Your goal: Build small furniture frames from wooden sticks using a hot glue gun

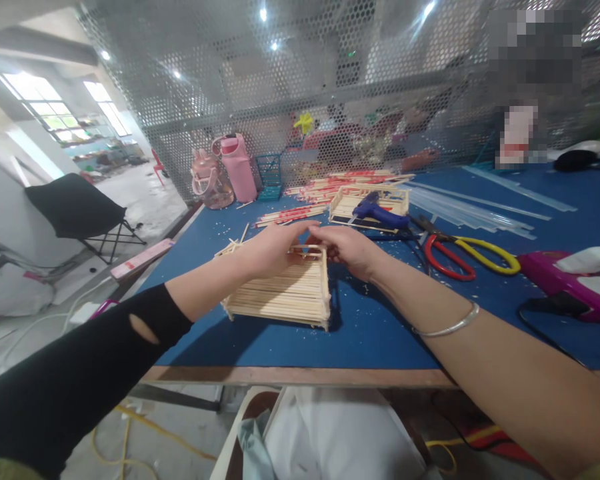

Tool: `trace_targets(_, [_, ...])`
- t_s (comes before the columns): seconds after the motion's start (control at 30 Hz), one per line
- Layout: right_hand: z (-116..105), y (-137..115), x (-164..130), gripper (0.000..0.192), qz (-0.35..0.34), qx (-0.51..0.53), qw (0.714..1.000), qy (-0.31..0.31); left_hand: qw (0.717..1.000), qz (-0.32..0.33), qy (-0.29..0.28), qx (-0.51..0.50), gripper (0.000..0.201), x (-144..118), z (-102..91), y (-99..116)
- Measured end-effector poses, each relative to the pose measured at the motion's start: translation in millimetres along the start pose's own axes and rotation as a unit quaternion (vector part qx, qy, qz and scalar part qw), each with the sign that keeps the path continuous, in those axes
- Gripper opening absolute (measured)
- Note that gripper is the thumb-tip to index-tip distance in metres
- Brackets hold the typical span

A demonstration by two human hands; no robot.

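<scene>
Stick frame (pixel 285 290), a little raft-like build of pale wooden sticks, sits on the blue table (pixel 380 333) right under my hands, its far edge raised into a small rail. Both hands meet at that rail: the left hand (pixel 273 248) comes over the top of the frame and the right hand (pixel 347 250) comes in from the other side, fingertips pinched together on the same short crosspiece. I'd guess the grip is that tight and that close because the piece is tiny and needs holding square against the uprights, but I can't tell whether anything is glued there.

Just beyond the right hand lies a blue glue gun (pixel 380 213), resting across a second stick frame (pixel 370 200), so it's within easy reach. Further out past both hands is a heap of loose sticks (pixel 330 190). Off to the right of the right hand are scissors with red and yellow handles (pixel 467 257), and clear glue rods (pixel 470 210) beyond them. Beyond the left hand, near the mesh screen, stand a pink bottle (pixel 239 167) and a pink jug (pixel 207 180).
</scene>
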State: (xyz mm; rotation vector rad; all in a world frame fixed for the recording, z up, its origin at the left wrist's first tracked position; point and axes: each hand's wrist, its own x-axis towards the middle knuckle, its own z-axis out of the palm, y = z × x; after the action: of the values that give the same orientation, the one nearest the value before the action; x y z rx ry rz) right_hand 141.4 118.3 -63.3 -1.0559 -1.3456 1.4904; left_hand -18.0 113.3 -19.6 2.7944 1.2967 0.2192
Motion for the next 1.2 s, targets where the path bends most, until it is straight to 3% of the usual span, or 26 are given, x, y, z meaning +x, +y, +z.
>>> trace_targets(0.17, [-1.9, 0.4, 0.7, 0.026, -0.001, 0.019, 1.000, -0.007, 1.000, 0.021, -0.018, 0.015, 0.051, 0.6, -1.3, 1.9])
trace_targets(0.5, [-3.6, 2.2, -0.9, 0.029, -0.042, -0.006, 0.999, -0.020, 0.999, -0.013, -0.025, 0.023, 0.058, -2.1, 0.5, 3.8])
trace_targets(0.8, [-2.4, 6.8, 1.0, 0.029, -0.106, -0.023, 0.994, -0.026, 1.000, -0.004, 0.014, 0.012, 0.058, -2.4, 6.6, 4.1])
trace_targets(1.2, [-3.9, 9.9, 2.6, 0.022, -0.172, -0.046, 0.984, -0.027, 1.000, 0.004, 0.019, 0.012, 0.057, 3.3, 4.1, 5.1])
